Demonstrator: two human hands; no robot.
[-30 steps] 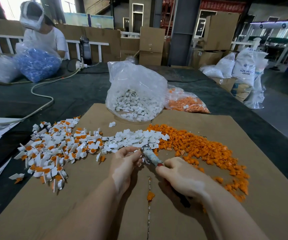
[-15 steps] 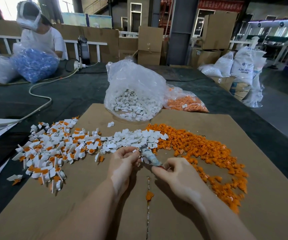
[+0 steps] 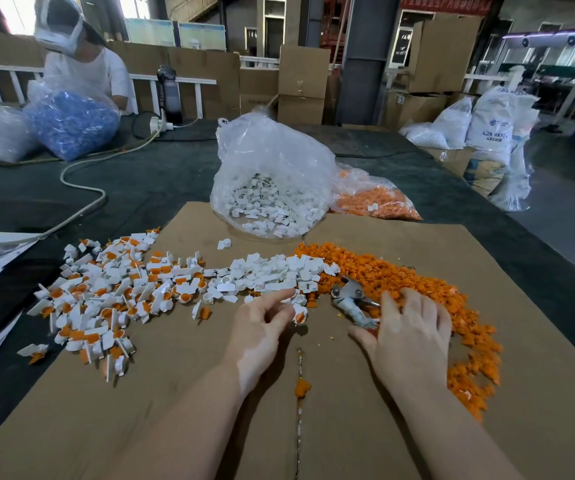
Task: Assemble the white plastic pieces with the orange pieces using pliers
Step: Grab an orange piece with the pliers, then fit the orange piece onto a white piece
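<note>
Risk noted first: a small white plastic piece with an orange insert (image 3: pixel 299 315) is pinched at the fingertips of the left hand (image 3: pixel 262 323), low over the brown cardboard sheet (image 3: pixel 487 427) that covers the worktop; the hold looks light, so the piece could be dropped short of the finished heap of white-and-orange assembled pieces (image 3: pixel 106 296) at the left and mixed into the loose white plastic pieces (image 3: pixel 279 271) just beyond the fingers

- An unseated insert could pop out if the piece is tossed; seating cannot be judged from this view
- The steel pliers with pale wrapped handles (image 3: pixel 350 301) are held under the right hand (image 3: pixel 409 334), handles tucked beneath the thumb side, jaws pointing away and slightly parted; the fingers are spread over the heap of loose orange plastic pieces (image 3: pixel 417 292). With fingers busy picking, the grip on the pliers is judged loose, and they could slip or scatter orange pieces off the cardboard edge
- More than one orange piece could be raked up at once

Changes against the earlier frames: the hands, previously drawn together at the pliers' jaws, are now apart. The right hand has been moved out over the orange heap with fingers splayed. The left hand has been drawn slightly left, with the joined piece carried clear of the jaws. Bags and heaps are unchanged
</note>
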